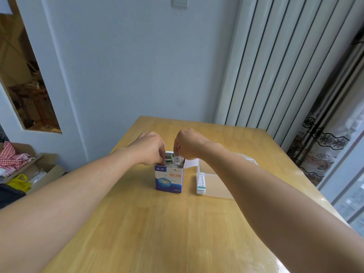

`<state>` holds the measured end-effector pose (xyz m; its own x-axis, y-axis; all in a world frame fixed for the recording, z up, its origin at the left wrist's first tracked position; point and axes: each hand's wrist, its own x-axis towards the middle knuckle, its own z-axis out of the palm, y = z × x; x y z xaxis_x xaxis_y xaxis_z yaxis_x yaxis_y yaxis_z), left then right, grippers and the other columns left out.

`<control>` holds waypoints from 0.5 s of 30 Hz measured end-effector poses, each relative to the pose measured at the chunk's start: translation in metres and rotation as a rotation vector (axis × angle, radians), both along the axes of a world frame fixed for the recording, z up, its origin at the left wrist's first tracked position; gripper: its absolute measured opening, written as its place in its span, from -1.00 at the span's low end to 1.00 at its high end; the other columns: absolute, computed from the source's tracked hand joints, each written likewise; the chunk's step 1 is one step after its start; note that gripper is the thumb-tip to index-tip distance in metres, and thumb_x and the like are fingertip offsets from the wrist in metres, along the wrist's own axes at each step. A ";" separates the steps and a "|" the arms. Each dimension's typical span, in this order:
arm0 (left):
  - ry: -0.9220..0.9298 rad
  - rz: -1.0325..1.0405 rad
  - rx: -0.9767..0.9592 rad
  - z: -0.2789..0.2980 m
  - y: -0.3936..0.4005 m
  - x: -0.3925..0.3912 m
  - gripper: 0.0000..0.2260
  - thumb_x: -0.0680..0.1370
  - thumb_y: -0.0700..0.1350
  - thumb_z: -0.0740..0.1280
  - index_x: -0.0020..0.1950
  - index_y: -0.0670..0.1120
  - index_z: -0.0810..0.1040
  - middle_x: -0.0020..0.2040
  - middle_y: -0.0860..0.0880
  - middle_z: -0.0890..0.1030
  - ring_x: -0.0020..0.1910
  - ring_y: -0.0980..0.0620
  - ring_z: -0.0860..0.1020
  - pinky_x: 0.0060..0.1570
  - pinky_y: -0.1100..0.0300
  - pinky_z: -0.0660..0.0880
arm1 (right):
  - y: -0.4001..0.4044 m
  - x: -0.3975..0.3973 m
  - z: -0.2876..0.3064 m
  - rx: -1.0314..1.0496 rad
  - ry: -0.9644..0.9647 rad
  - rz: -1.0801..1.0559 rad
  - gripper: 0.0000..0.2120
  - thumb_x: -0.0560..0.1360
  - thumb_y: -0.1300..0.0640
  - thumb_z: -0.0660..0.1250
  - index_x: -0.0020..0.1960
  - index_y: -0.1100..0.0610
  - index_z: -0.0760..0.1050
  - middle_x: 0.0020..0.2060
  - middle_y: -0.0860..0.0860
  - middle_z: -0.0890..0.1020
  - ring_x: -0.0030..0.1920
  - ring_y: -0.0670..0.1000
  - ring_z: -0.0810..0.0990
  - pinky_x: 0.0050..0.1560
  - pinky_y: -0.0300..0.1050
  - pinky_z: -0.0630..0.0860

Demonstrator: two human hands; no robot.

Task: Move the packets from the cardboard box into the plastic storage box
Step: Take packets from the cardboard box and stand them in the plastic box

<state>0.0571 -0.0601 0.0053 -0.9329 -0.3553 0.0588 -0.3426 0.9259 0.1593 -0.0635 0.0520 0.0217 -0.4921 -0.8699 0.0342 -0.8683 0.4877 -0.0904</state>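
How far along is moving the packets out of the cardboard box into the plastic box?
Early on. A small stack of packets already stands against the left wall of the plastic storage box. Both hands, left hand and right hand, are pinching packets at the open cardboard box, which still holds many.

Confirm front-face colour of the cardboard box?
White upper area with orange lettering, blue lower band and top-left corner, on the cardboard box. Only the head view shows it.

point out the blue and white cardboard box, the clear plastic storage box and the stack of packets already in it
blue and white cardboard box [168,179], head view, on its printed front face
clear plastic storage box [216,183], head view, on its bare front wall
stack of white packets [201,184], head view, on the packets' upper edges
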 end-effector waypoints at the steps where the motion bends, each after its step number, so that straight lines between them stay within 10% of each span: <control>1: 0.004 0.011 0.015 0.001 0.001 0.000 -0.82 0.45 0.12 0.53 -0.02 0.08 0.74 0.28 0.11 0.54 0.39 0.02 0.29 0.37 0.03 0.28 | 0.001 0.000 0.002 0.011 -0.006 0.007 -0.84 0.53 0.22 0.38 0.08 0.13 0.67 -0.02 0.05 0.69 -0.08 0.08 0.65 -0.05 0.01 0.68; 8: -0.067 0.004 0.120 0.015 0.017 -0.003 -0.88 0.48 -0.08 0.53 0.00 0.04 0.75 -0.18 0.15 0.61 -0.20 0.16 0.54 -0.33 0.23 0.42 | 0.009 0.004 0.000 0.117 0.015 0.081 -0.65 0.46 0.08 0.55 0.22 0.11 0.66 0.02 0.01 0.69 -0.07 0.02 0.59 -0.14 -0.15 0.53; 15: -0.092 0.014 0.103 0.006 0.015 -0.007 -0.85 0.52 -0.19 0.42 -0.04 0.01 0.76 -0.10 0.07 0.71 -0.18 0.08 0.63 -0.35 0.23 0.48 | 0.011 0.003 -0.006 0.028 0.002 0.033 -0.73 0.52 0.24 0.41 0.22 0.15 0.65 0.05 0.06 0.68 -0.09 0.03 0.58 -0.31 -0.22 0.45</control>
